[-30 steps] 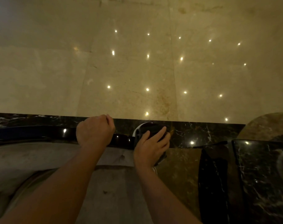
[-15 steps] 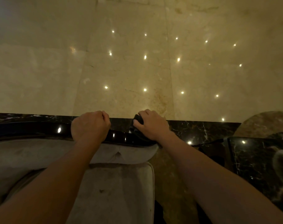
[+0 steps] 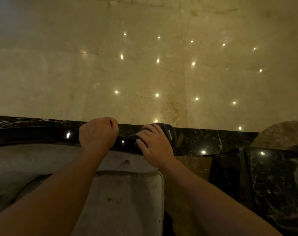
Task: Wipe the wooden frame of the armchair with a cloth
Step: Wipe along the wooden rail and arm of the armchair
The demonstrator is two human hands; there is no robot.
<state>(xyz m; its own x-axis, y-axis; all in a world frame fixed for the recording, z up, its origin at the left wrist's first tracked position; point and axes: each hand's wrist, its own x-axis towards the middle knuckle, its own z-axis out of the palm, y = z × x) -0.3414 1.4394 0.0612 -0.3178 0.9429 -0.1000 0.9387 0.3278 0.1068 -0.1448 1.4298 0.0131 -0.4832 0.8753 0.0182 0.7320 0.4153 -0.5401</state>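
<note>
On frame [image 3: 42,135]: cloth [image 3: 168,133] under right hand [image 3: 155,147].

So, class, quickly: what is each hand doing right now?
Left hand: closed, gripping the frame.
Right hand: pressing the cloth onto the frame.

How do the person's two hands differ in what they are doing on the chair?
The left hand is curled in a fist-like grip on the dark glossy frame, holding no cloth. The right hand lies flatter, fingers spread, pressing a dark cloth onto the frame's end. Both rest on the same rail.
</note>
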